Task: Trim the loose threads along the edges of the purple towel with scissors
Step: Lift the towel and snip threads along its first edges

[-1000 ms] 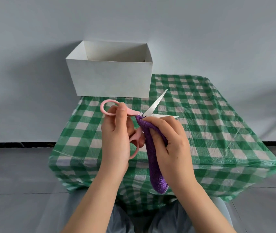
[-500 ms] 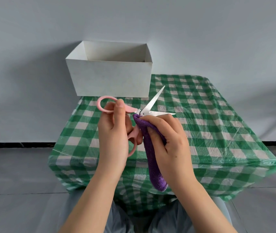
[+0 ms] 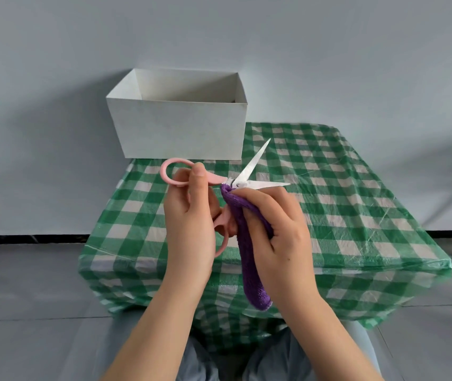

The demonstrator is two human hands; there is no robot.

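The left hand [image 3: 189, 215] grips the pink-handled scissors [image 3: 227, 185], with fingers passed through the handle loops; one loop shows above the hand at the upper left, the other partly below the palm. The blades stand apart in a V, one pointing up and right, the other nearly level toward the right, both above the table. The right hand [image 3: 280, 232] holds the purple towel [image 3: 249, 268], fingers curled round its upper portion; the towel is bunched into a narrow roll that hangs downward from the hand, in front of the table's near edge. The towel's top end sits just below the scissor pivot, touching or nearly touching it; which cannot be told. The table carries a green-and-white checked cloth [image 3: 357, 215] under a clear plastic cover. A white open-topped box [image 3: 178, 133] stands at the table's far left corner, well apart from both hands. The person's grey-clad lap shows at the bottom of the view.
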